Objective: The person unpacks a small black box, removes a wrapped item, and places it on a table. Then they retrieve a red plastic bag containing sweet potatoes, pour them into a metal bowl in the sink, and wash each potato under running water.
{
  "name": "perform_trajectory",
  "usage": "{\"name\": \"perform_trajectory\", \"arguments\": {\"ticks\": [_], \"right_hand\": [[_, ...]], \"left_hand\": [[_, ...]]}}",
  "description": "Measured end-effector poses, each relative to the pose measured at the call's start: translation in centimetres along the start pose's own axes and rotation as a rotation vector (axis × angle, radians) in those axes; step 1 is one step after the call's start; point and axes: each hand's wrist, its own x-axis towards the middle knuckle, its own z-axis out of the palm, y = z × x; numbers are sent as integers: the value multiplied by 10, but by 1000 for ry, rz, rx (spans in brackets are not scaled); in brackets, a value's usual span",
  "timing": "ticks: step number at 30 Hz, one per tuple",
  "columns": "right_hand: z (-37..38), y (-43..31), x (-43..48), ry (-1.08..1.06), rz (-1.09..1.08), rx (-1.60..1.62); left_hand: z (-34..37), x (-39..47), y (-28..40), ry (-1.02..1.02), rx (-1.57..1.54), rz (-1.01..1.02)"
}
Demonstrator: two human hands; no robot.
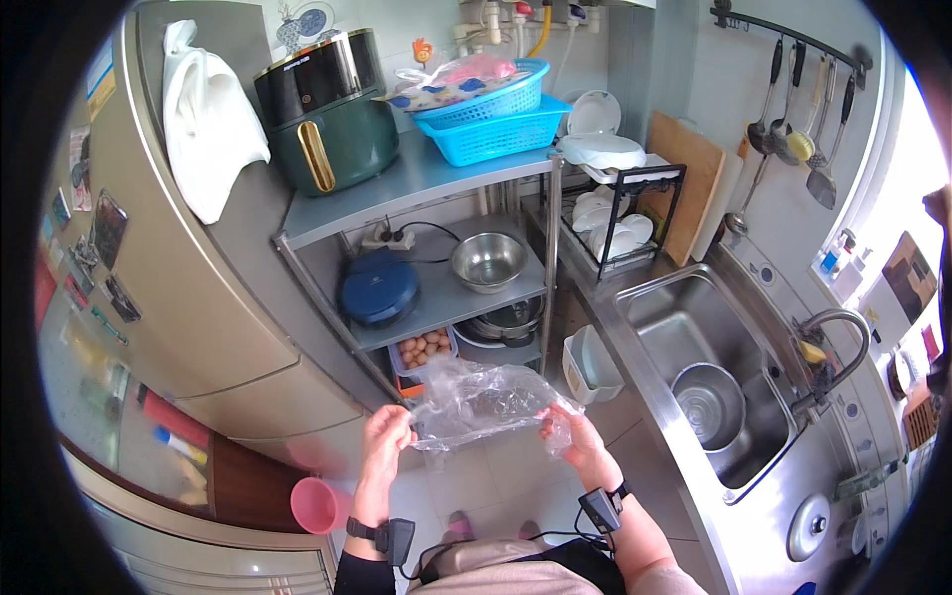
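Observation:
A clear plastic bag (487, 398) is stretched between my two hands, above the tiled floor and in front of the metal shelf rack. My left hand (388, 435) pinches its left end between thumb and fingers. At the other end, my right hand (574, 439) grips the bag, with some of the film bunched at the palm. The bag looks thin and crumpled, and I see nothing inside it. Behind its upper edge, a plastic tub of eggs (424, 349) on the bottom shelf is partly covered from view.
A steel rack (439, 190) holds a green air fryer (335, 126), blue baskets (494, 137), a blue round appliance (381, 294) and a steel bowl (489, 262). At right, a pot (708, 405) sits in the sink (669, 320). A pink bucket (318, 506) stands left, beside the refrigerator (216, 320).

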Motion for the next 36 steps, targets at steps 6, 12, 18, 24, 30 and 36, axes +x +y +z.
{"name": "perform_trajectory", "arguments": {"ticks": [6, 12, 18, 24, 30, 36], "right_hand": [[44, -17, -31, 167, -806, -470], [100, 33, -31, -637, -226, -769], [64, 82, 29, -616, -79, -621], [13, 71, 67, -197, -347, -1380], [3, 58, 56, -78, -272, -1721], [7, 41, 22, -127, -252, -2138]], "left_hand": [[20, -9, 5, -54, -119, 151], [60, -28, 11, -306, -222, -39], [61, -52, 39, -483, -380, -39], [34, -69, 59, -390, -242, 87], [45, -62, 40, -264, 18, 6], [55, -49, 37, -329, 34, -36]]}}
